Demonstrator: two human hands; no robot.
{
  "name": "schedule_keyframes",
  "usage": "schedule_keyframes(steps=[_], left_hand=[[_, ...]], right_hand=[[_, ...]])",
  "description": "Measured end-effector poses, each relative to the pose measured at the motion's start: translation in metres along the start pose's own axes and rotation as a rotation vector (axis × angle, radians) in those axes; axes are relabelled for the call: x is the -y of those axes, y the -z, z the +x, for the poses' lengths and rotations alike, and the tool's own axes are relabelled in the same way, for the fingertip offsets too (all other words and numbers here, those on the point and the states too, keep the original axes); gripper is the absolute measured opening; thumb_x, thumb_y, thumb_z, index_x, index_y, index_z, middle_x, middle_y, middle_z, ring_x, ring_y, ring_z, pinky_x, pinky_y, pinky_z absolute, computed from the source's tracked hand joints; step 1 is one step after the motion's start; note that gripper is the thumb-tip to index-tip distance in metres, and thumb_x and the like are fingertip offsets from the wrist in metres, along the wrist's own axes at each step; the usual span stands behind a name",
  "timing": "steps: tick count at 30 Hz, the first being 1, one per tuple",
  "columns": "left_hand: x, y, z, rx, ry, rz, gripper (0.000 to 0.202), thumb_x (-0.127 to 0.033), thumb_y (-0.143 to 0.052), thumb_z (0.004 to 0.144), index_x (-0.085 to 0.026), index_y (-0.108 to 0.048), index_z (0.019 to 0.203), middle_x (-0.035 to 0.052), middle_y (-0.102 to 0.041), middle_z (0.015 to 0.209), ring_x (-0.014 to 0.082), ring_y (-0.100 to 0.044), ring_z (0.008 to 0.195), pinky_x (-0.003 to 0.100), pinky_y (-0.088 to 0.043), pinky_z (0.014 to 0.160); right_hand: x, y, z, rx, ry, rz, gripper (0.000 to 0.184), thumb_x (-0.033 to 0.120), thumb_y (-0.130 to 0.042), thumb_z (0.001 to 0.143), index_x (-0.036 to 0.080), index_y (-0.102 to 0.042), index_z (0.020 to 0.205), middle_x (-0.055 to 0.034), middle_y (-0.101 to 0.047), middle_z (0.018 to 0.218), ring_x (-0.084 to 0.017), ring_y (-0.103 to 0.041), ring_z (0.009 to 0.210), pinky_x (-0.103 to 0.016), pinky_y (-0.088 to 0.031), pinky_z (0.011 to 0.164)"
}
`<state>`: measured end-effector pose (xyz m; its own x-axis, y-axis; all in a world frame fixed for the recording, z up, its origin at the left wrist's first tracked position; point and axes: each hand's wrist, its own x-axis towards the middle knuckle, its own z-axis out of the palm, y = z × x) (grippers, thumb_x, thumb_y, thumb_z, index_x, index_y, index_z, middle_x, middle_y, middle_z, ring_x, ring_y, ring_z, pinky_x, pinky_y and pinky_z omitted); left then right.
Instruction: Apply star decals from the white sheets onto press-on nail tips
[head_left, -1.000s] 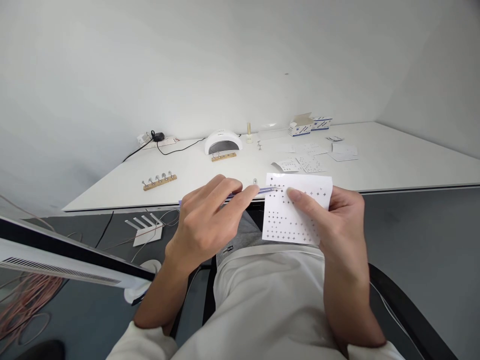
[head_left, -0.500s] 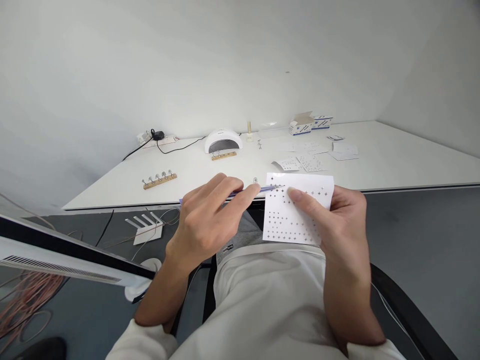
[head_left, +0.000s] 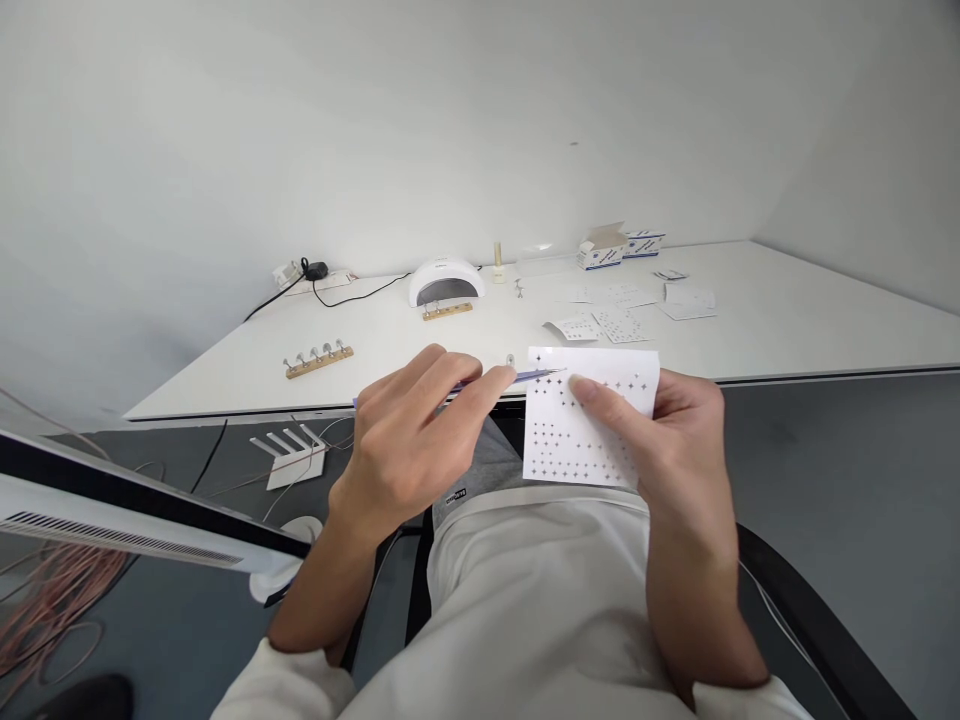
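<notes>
My left hand is closed around purple tweezers, whose thin tips lie over the upper part of a white sticker sheet. Small dark four-pointed stars in rows cover the sheet. Whether a star is caught between the tips is too small to tell. My right hand grips the sheet by its right side, thumb on the front, the other fingers behind it. Just beyond the tweezers, near the table's front edge, a small clear nail tip on a stand shows partly above my left fingers.
On the white table stand a nail lamp, a wooden strip with several nail stands, another wooden strip, a small bottle, more sticker sheets and an opened box. A router sits below, left.
Both hands, with the tweezers and the sheet, have shifted slightly left. The tweezer tips now sit a little higher on the sheet.
</notes>
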<state>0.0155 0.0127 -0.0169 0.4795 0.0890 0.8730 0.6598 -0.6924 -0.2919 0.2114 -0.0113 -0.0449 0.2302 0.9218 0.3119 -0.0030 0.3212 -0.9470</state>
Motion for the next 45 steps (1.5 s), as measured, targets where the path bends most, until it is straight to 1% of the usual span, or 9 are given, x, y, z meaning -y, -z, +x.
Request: schedule_keyframes(steps=[6,13,19,22,25,29,33,38,45], left_hand=[[0.002,0.001,0.001,0.039,0.004,-0.024,0.022,0.0,-0.064,0.079,-0.017,-0.065,0.093,0.0032,-0.063,0.076,0.0103,-0.056,0.065,0.023,-0.045,0.055],[0.011,-0.004,-0.003,0.101,0.078,-0.156,0.02,-0.007,-0.063,0.084,-0.018,-0.064,0.101,0.0036,-0.067,0.086,0.0111,-0.063,0.074,0.022,-0.05,0.065],[0.021,-0.008,-0.005,0.103,0.162,-0.271,0.019,-0.008,-0.066,0.083,-0.017,-0.066,0.099,0.0038,-0.068,0.087,0.0103,-0.062,0.075,0.021,-0.05,0.066],[0.024,-0.006,-0.004,0.089,0.171,-0.275,0.016,-0.01,-0.066,0.084,-0.017,-0.067,0.098,0.0034,-0.068,0.087,0.0096,-0.062,0.075,0.021,-0.05,0.067],[0.027,-0.003,-0.004,0.077,0.186,-0.257,0.014,-0.012,-0.065,0.085,-0.017,-0.067,0.098,0.0034,-0.068,0.085,0.0097,-0.062,0.074,0.021,-0.05,0.066],[0.029,-0.002,-0.004,-0.008,0.259,-0.225,0.013,-0.012,-0.065,0.084,-0.016,-0.069,0.096,0.0034,-0.067,0.082,0.0104,-0.062,0.075,0.021,-0.051,0.065],[0.028,-0.002,-0.002,-0.057,0.339,-0.217,0.009,-0.011,-0.065,0.084,-0.016,-0.069,0.092,0.0028,-0.066,0.08,0.0097,-0.061,0.072,0.019,-0.047,0.058],[0.027,0.0,0.0,-0.075,0.37,-0.211,0.009,-0.01,-0.066,0.082,-0.015,-0.069,0.089,0.0018,-0.066,0.079,0.0082,-0.06,0.07,0.017,-0.046,0.056],[0.029,-0.002,0.0,-0.035,0.486,-0.261,0.005,-0.012,-0.068,0.08,-0.016,-0.065,0.081,0.0006,-0.065,0.077,0.0082,-0.057,0.068,0.018,-0.047,0.059]], right_hand=[[-0.018,0.022,0.031,-0.064,-0.011,-0.038,0.023,0.04,-0.081,0.069,0.02,-0.076,0.08,-0.004,-0.073,0.075,-0.019,-0.067,0.064,-0.025,-0.048,0.045],[-0.076,0.109,0.129,-0.289,-0.077,-0.592,0.035,0.051,-0.071,0.07,0.016,-0.065,0.073,-0.0023,-0.06,0.064,-0.016,-0.052,0.056,-0.029,-0.039,0.048],[-0.108,0.131,0.177,-0.34,-0.154,-0.875,0.029,0.038,-0.075,0.064,0.014,-0.06,0.073,-0.0121,-0.062,0.079,-0.029,-0.055,0.086,-0.044,-0.041,0.083],[-0.113,0.124,0.176,-0.376,-0.143,-0.941,0.042,0.036,-0.073,0.065,0.008,-0.063,0.095,-0.0264,-0.059,0.111,-0.042,-0.044,0.115,-0.056,-0.025,0.1],[-0.106,0.109,0.158,-0.354,-0.074,-0.926,0.052,0.04,-0.059,0.077,0.006,-0.058,0.116,-0.0287,-0.05,0.128,-0.042,-0.036,0.124,-0.058,-0.021,0.103],[-0.097,0.062,0.123,0.014,0.019,-0.769,0.048,0.048,-0.054,0.081,0.014,-0.066,0.114,-0.0137,-0.068,0.106,-0.025,-0.059,0.092,-0.04,-0.045,0.087],[-0.103,0.0,0.105,0.325,0.052,-0.664,0.037,0.042,-0.068,0.073,0.021,-0.074,0.102,-0.0056,-0.074,0.1,-0.019,-0.063,0.084,-0.03,-0.047,0.08],[-0.117,-0.04,0.113,0.281,0.02,-0.722,0.026,0.037,-0.074,0.067,0.022,-0.076,0.089,-0.005,-0.075,0.101,-0.026,-0.06,0.101,-0.041,-0.036,0.096],[-0.118,-0.046,0.12,0.243,-0.047,-0.691,0.011,0.031,-0.077,0.063,0.022,-0.074,0.068,-0.0057,-0.076,0.088,-0.03,-0.059,0.102,-0.047,-0.03,0.099]])
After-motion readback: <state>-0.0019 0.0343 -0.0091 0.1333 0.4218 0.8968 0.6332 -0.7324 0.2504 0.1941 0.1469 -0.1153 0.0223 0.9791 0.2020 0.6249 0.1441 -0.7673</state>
